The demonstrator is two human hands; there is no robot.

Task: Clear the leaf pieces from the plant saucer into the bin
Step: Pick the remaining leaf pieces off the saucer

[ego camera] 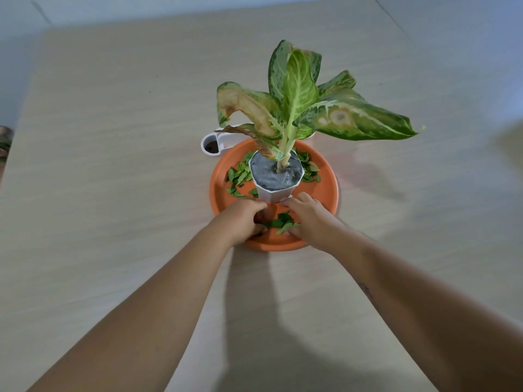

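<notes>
An orange plant saucer (325, 190) sits mid-table with a white faceted pot (276, 192) standing in it. Green leaf pieces (239, 176) lie in the saucer left and right of the pot. A small heap of leaf pieces (280, 223) lies at the saucer's near side, between my hands. My left hand (244, 219) and my right hand (310, 219) are cupped around that heap, fingers curled in toward it and touching the saucer floor. A white bin (210, 145) with a dark opening stands just behind the saucer's left rim, partly hidden by the plant.
The plant's broad variegated leaves (353, 117) spread above and to the right of the pot, some browned. The wooden table (113, 137) stretches around the saucer. A dark object (4, 142) shows at the far left edge.
</notes>
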